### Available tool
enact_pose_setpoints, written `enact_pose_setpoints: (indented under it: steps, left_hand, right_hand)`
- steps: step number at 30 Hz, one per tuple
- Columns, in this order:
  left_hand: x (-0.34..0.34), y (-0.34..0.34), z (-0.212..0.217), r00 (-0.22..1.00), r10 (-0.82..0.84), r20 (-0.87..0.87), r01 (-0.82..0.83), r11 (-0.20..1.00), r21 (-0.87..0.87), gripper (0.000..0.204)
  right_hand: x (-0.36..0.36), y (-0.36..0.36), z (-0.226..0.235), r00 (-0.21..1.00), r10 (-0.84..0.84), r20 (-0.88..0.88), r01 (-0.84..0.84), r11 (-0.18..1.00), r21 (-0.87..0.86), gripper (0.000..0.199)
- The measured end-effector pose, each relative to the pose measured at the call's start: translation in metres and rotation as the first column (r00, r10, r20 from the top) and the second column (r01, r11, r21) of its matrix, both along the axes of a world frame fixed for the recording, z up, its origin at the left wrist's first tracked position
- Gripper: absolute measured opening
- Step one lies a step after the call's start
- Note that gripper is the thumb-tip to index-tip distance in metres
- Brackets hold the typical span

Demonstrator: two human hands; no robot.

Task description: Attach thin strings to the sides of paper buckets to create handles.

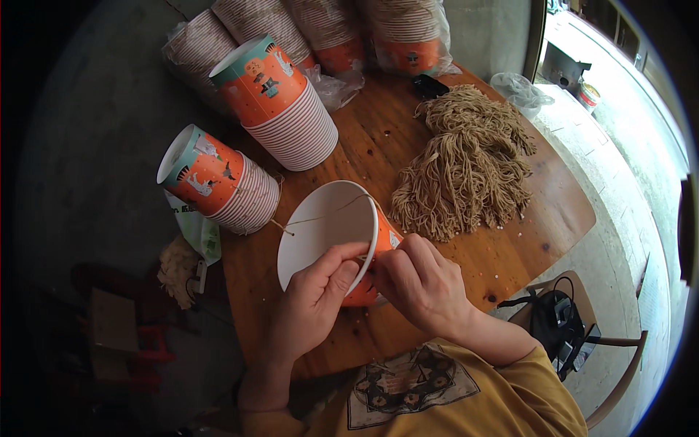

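A large paper bucket (320,218), white inside and orange outside, lies tipped on the table in front of me, its mouth facing left. My left hand (317,298) is closed at the near part of its rim, thumb and fingers gripping the edge. Against the bucket's outer side, my right hand (422,280) is curled in a pinch; what its fingertips hold is hidden. A thin tan string (320,216) runs across the bucket's mouth and over the far rim. To the left lies a nested stack of similar buckets (218,178) with string around it.
A heap of tan strings (466,164) lies right of the bucket. Another bucket stack (280,102) stands behind, with plastic-wrapped stacks (408,33) at the table's back. A chair (619,375) holding a black bag (557,313) is at the right.
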State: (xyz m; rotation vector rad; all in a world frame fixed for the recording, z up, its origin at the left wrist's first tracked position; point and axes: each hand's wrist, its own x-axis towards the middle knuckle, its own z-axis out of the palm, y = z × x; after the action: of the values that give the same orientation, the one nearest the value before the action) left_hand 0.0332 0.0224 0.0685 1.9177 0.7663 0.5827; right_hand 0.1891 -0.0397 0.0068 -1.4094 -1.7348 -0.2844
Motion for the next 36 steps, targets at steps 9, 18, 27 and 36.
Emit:
enact_pose_setpoints:
  steps: [9, 18, 27, 36]
  left_hand:
    - [0.029, 0.003, -0.02, 0.979, -0.09, -0.182, 0.122, 0.978, 0.172, 0.007]
    - [0.031, 0.02, -0.036, 0.993, -0.082, 0.088, 0.087, 0.995, -0.046, 0.005]
    - [0.06, 0.022, -0.027, 0.964, 0.061, 0.258, 0.103, 0.809, -0.579, 0.011]
    - [0.065, 0.025, -0.043, 0.95, -0.027, 0.311, 0.213, 0.784, -0.583, 0.011]
  right_hand:
    - [0.02, -0.023, -0.008, 0.989, -0.013, -0.149, -0.003, 0.995, -0.102, 0.018]
    - [0.076, -0.018, 0.012, 0.67, 0.252, -0.699, -0.556, 0.794, -0.247, 0.013]
    - [0.085, 0.016, 0.032, 0.634, 0.463, -0.62, -0.709, 0.669, -0.225, 0.012]
    - [0.092, 0.043, 0.058, 0.566, 0.438, -0.698, -0.796, 0.511, -0.325, 0.011]
